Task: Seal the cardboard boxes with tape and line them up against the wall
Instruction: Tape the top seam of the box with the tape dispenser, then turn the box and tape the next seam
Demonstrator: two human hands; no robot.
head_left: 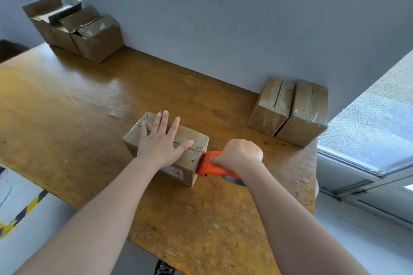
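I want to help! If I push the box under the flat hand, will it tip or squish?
Probably not tip: the box is low and wide, lying flat on the table. It likely slides instead, since the wood looks smooth and shiny. It seems fairly stiff: the left hand presses flat on top without denting it.

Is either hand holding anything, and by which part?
Right hand grips the orange tape dispenser by its handle; left hand lies flat on brown cardboard box.

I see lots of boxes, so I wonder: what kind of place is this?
Probably a packing or shipping workroom. On a worn wooden table, the right hand holds an orange tape dispenser against a cardboard box; taped boxes stand by the wall, and open boxes wait in the far corner.
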